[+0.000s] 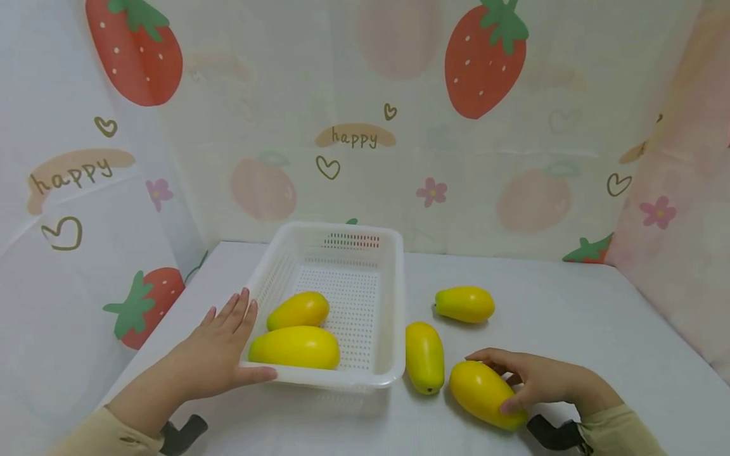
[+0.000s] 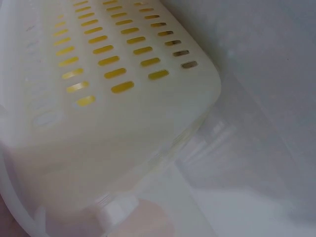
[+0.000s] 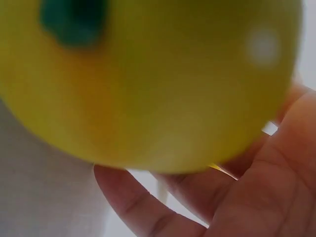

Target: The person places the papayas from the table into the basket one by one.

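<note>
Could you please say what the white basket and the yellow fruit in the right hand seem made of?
White basket: probably moulded plastic, satin-smooth, given its regular slots and rounded corners.
Yellow fruit: smooth, glossy skin with a pale highlight; perhaps plastic or foam, possibly real.

White table [image 1: 582, 329], with a white basket [image 1: 365, 380] standing toward its 10 o'clock side.
Just beside the basket, at 4 o'clock from it, lies the middle fruit [image 1: 424, 358], yellow, its long axis running roughly 12 to 6. From there, the far fruit [image 1: 464, 304], also yellow, is at 1 o'clock, tip toward 9; the near fruit [image 1: 479, 391] is at 4 o'clock, slanting 10 to 4 and seemingly resting on the table.
</note>
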The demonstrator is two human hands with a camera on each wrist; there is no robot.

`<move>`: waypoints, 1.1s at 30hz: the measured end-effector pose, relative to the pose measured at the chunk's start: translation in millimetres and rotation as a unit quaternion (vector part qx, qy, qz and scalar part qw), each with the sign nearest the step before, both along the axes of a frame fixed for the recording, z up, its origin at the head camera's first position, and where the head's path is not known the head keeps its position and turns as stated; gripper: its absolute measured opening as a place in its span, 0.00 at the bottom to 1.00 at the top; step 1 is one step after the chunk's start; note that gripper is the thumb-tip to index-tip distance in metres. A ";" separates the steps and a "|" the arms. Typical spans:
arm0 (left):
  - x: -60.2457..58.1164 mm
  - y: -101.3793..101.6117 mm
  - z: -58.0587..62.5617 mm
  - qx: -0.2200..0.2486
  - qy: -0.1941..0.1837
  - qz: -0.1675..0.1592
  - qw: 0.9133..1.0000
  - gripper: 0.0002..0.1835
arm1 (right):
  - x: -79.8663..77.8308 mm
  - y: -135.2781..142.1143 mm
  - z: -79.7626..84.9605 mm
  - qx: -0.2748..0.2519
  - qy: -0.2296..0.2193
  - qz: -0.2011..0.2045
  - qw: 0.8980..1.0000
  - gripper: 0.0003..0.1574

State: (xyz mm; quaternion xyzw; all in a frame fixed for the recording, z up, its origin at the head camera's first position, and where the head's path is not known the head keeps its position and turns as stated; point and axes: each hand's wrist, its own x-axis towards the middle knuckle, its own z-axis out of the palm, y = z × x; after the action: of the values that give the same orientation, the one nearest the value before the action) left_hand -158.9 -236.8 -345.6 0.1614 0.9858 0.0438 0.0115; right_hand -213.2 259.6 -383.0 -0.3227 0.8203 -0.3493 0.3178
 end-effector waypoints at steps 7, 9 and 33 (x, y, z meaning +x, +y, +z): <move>-1.3 -1.2 -2.0 -0.001 0.000 0.001 1.000 0.64 | -3.8 4.6 -2.2 0.003 0.007 0.001 1.000 0.38; -1.5 -1.3 -2.2 -0.001 -0.002 0.001 1.000 0.64 | -4.6 6.8 -2.5 0.001 0.013 -0.001 1.000 0.38; -1.2 -0.8 -1.1 0.001 0.007 -0.005 1.000 0.64 | -13.0 20.9 -10.4 -0.085 -0.004 -0.020 0.996 0.29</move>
State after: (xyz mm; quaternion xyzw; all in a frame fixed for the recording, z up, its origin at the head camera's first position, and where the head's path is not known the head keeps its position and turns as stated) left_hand -160.1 -237.6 -346.7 0.1668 0.9850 0.0437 0.0051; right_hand -226.2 280.5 -393.4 -0.3306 0.7926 -0.4252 0.2858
